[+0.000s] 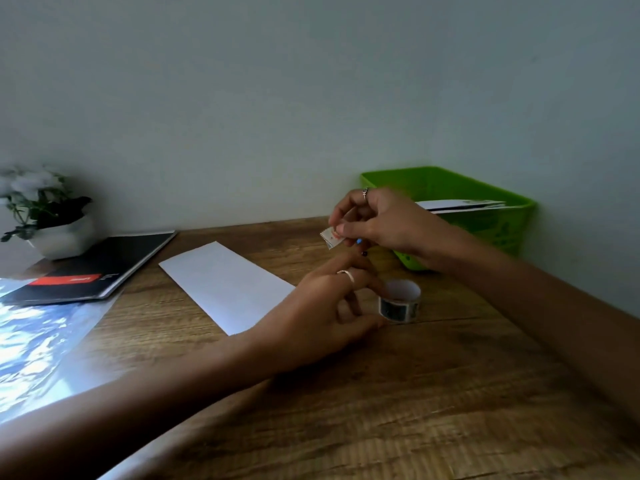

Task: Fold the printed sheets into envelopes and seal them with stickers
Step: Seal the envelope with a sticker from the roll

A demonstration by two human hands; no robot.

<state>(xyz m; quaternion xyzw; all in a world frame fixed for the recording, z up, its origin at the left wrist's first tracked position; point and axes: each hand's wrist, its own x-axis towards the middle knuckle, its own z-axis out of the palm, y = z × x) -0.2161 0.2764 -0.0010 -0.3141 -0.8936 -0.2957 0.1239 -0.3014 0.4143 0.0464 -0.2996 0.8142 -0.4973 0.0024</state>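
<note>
Right hand (377,221) pinches small white zigzag-edged sticker (331,237) above wooden table (415,393); left hand (325,306), fingers curled, holds printed sticker roll (400,301) beside folded white paper envelope (227,285).

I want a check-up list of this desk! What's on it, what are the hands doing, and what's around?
Surface: wooden desk, sunlit patch at left.
Job's things: white folded sheet lying flat; sticker roll standing on the desk; one sticker lifted above it.
Clutter: black notebook, potted plant, green basket holding envelopes.
Hands: left hand holds the roll; right hand pinches the sticker.
Cables: nothing seen.
Surroundings: plain wall.
</note>
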